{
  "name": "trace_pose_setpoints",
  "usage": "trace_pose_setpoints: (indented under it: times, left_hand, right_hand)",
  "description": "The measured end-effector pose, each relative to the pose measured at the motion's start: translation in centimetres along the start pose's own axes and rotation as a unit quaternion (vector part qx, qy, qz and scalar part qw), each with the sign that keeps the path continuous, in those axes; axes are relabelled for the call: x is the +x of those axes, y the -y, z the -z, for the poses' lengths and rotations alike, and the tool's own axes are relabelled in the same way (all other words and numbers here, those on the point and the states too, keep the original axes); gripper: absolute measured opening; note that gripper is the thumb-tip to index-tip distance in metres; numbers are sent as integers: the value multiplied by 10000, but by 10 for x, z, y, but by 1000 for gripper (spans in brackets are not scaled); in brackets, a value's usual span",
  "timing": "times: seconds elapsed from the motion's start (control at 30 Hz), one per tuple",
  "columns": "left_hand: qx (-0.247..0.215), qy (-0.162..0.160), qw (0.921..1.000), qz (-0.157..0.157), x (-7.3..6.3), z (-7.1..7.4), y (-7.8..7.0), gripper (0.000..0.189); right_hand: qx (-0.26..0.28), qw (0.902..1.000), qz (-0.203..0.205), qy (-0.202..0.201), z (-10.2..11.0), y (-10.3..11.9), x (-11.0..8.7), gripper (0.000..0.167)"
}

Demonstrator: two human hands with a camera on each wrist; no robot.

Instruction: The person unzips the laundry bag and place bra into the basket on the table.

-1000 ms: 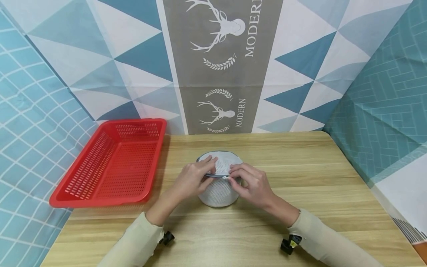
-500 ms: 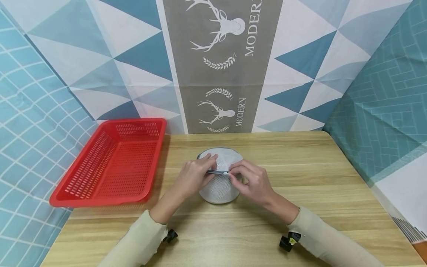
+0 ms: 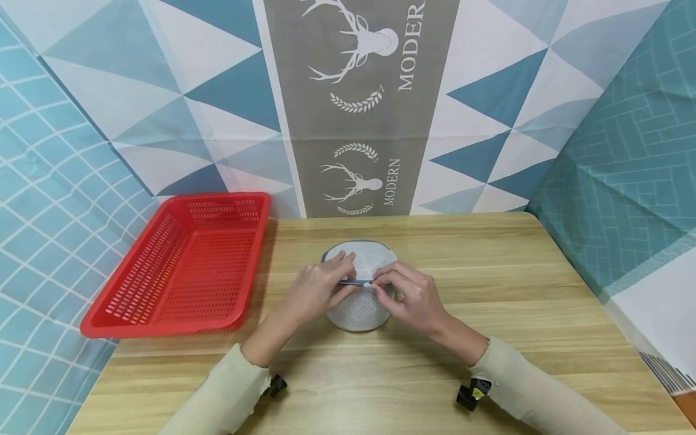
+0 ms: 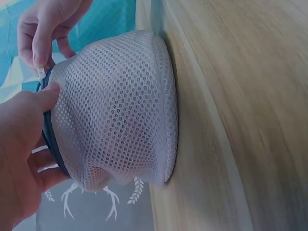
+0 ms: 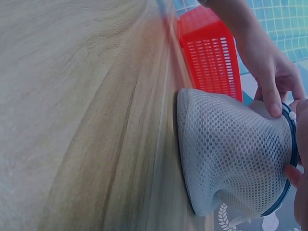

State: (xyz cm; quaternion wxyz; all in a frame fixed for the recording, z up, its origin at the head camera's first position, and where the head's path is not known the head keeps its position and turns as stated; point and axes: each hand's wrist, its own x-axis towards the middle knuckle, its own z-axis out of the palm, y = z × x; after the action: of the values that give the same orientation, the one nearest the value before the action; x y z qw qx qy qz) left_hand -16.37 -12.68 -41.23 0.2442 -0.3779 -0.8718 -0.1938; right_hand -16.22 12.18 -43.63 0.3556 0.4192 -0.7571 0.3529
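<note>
Spotting white mesh on the bag [image 4: 110,101], dark blue along the zip [image 4: 50,132], bright red on the basket [image 3: 163,330], yellowish wood grain across the table [image 3: 500,290]!

Via head cam I read "MODERN" [image 3: 392,182] in wht. caps, running sideways up the backdrop's grey panel [image 3: 304,151], w/ a 2nd, bigger "MODER" [image 3: 411,48] above, cut by the view's top edge. Wht. deer heads [image 3: 377,42] & leaf sprigs [image 3: 356,107] flank both; yellow tag [image 3: 478,393] on blk. right-wrist cam [image 3: 465,399] too sm. to read.
</note>
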Motion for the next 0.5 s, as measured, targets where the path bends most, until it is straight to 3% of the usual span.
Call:
trace_pose_setpoints:
  times: [0.27,0.5]
  left_hand:
    - [-339,124,9993,-18,-4,2,5,25]
    - [181,-14,9997,-158,-2,2,1,28]
  right_hand:
    - [36,10000,-34,12,1,-1,-2,8]
    - [41,10000,-61,-22,0,0,-2,5]
